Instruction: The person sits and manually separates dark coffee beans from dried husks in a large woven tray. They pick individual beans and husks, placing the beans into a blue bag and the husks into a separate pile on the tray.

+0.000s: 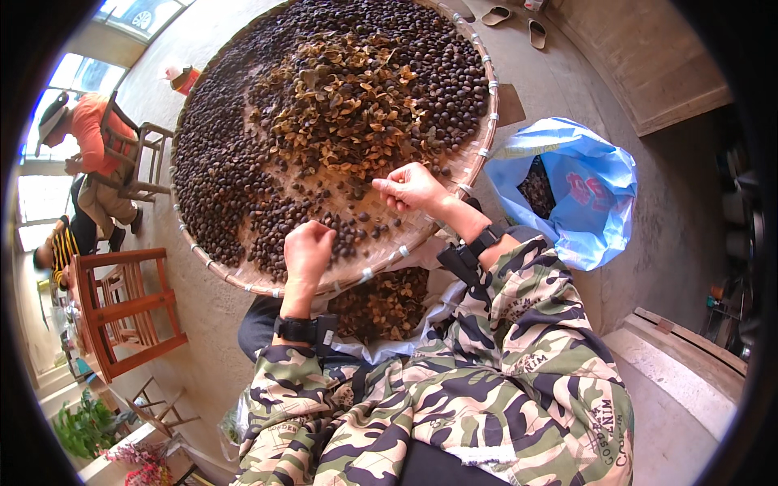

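Observation:
A large round woven bamboo tray [267, 290] lies before me, spread with dark round seeds [213, 158]. Brown dry husks [346, 109] are heaped at its middle. My left hand [309, 250] is over the near seeds, its fingers curled and thumb against the forefinger. Further right, my right hand [412, 188] hovers at the near side of the husk heap with its fingertips drawn together. Whether either hand pinches a seed or husk is hidden. Below the tray's near rim, a white bag [389, 351] at my lap holds more brown husks [383, 304].
A blue plastic bag [598, 188] with dark contents stands on the floor at the right. To the left are a person in orange [97, 130] on a chair, another person in striped clothing [64, 246], and a wooden chair [130, 310]. Slippers [536, 33] lie beyond the tray.

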{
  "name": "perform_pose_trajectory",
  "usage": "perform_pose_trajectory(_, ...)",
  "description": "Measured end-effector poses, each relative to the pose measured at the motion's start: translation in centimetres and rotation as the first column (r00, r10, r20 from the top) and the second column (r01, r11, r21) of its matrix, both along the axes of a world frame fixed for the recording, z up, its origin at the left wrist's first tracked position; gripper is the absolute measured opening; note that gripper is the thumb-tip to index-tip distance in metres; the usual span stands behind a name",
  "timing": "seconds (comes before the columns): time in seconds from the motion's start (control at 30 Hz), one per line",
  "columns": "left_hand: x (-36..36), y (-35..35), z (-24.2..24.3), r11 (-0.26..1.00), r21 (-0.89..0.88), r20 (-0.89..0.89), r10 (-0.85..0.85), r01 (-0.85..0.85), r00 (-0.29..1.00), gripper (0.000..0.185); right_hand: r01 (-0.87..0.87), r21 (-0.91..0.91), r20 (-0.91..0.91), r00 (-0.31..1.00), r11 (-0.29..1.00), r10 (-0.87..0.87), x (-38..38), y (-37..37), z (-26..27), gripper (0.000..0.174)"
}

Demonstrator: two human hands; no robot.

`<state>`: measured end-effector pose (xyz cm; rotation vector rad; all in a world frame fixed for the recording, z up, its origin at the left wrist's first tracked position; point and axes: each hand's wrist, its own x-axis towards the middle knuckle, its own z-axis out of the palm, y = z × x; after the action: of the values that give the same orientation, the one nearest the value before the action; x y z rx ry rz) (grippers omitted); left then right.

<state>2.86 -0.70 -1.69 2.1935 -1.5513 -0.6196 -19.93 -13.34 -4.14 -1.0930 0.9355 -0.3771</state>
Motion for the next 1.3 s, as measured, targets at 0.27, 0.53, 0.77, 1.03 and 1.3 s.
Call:
perform_pose_trajectory(0.27,-4.0,-3.2,-0.5,0.991,-0.034,0.120,-0.127,0.132,0.985,0.030,0.013,-0.110,-0.041,0.999,0.994,-0.018,1.5,0.6,-1.0,0.022)
perform_pose_trajectory(0.53,-5.2,-2.1,-2.1,0.981,-0.193,-0.284,-0.064,0.008,0.957,0.024,-0.195,-0.042,-0.114,0.975,0.980,0.189,1.2,1.0,-0.4,0.023)
perform_pose_trajectory(0.77,-5.2,-0.7,0.3,0.985,-0.163,-0.367,-0.002,-0.063,0.930,0.022,-0.332,-0.007,0.017,0.943,0.943,0.332,1.5,1.7,0.8,0.025)
perform_pose_trajectory(1.03,-5.4,0.0,-0.2,0.964,-0.208,-0.569,0.020,-0.168,0.822,0.024,-0.292,0.042,0.218,0.936,0.956,0.276,1.3,2.1,0.5,0.029)
perform_pose_trajectory(1.3,-4.8,0.4,-1.1,0.941,-0.218,-0.834,-0.042,-0.259,0.550,0.018,-0.279,0.159,0.278,0.933,0.947,0.228,1.3,2.3,0.0,0.025)
